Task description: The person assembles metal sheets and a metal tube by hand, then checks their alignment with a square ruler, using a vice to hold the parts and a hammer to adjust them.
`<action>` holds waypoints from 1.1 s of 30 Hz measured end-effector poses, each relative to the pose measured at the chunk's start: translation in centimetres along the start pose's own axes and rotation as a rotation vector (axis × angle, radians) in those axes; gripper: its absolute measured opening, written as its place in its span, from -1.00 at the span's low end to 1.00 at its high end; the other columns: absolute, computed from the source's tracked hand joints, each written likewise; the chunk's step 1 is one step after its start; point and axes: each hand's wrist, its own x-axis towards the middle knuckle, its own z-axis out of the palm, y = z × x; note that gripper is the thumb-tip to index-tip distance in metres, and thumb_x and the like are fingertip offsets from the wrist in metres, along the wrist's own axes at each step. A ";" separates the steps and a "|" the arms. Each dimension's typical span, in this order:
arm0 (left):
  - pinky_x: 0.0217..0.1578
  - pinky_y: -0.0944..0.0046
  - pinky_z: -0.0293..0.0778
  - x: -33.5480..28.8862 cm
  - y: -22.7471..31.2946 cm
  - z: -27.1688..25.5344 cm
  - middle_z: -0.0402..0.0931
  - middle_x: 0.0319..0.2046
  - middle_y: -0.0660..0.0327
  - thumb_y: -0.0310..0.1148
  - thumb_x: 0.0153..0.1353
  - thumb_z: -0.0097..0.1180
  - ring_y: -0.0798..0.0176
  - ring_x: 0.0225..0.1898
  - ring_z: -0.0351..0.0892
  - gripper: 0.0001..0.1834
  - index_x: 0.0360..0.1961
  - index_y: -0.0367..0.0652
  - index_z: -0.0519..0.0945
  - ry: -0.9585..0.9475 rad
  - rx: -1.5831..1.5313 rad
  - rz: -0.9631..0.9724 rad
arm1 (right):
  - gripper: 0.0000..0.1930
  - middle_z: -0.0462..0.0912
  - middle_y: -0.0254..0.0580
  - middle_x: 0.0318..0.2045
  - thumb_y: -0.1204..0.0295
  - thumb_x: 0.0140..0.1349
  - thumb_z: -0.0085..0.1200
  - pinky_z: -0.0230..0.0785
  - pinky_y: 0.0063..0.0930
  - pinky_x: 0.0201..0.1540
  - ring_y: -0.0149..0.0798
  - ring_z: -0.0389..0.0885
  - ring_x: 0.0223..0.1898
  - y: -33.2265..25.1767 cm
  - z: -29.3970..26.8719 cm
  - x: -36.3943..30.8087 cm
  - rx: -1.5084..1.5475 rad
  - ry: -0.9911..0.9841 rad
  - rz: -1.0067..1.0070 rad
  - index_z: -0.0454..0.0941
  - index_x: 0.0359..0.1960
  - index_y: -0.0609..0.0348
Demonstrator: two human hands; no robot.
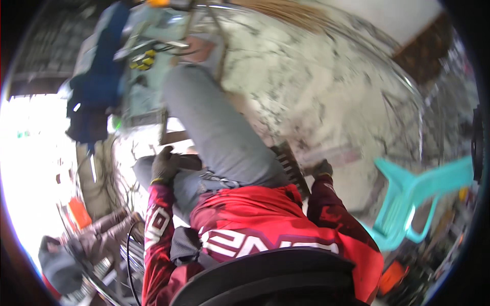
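My left hand, in a dark grey glove, is at my bent left leg, against the dark trouser cloth. Blur hides how its fingers lie. Out to the right of my body, my right hand, also gloved, is closed beside a pale, flat, elongated thing smeared by motion. Whether that thing is in its grip or lies on the floor behind it, I cannot make out. Between my right hand and my grey-trousered right leg stands a dark slatted piece with comb-like gaps.
A turquoise plastic stool lies tipped at the right. Ahead to the left are a blue machine and a worn greenish bench top with a yellow-and-black item. Straw bristles lie at the far edge; cables and clutter fill the lower left.
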 end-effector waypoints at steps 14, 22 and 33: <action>-0.17 0.25 0.52 -1.0 -2.1 -6.8 0.66 -0.28 0.16 -0.28 0.29 0.19 0.29 -0.25 0.61 -0.65 0.01 -0.25 0.64 0.463 -0.594 0.177 | -0.50 0.67 0.21 -0.07 0.26 0.19 0.24 0.50 -0.08 0.08 0.19 0.65 -0.02 -3.0 -28.1 11.5 0.347 0.419 -0.397 0.54 0.07 0.37; -0.19 0.34 0.51 -1.1 0.3 -16.8 0.64 -0.27 0.24 -0.31 0.38 0.15 0.41 -0.27 0.56 -0.70 0.02 -0.27 0.63 0.691 -0.901 0.639 | -0.48 0.58 0.25 0.00 0.26 0.37 0.08 0.43 -0.02 0.06 0.17 0.59 -0.02 -20.8 -58.4 -1.3 -0.342 1.008 -1.204 0.40 0.25 0.34; 0.10 0.17 0.48 -2.7 9.2 -27.8 0.46 0.18 0.10 0.31 0.39 -0.10 0.19 -0.01 0.58 -0.21 0.37 -0.09 0.33 0.432 -1.746 0.951 | -0.78 0.63 -0.01 -0.32 0.53 0.12 0.16 0.48 -0.12 -0.11 0.07 0.63 -0.22 -62.8 -54.2 -26.1 -0.197 0.653 -2.211 0.59 -0.16 0.20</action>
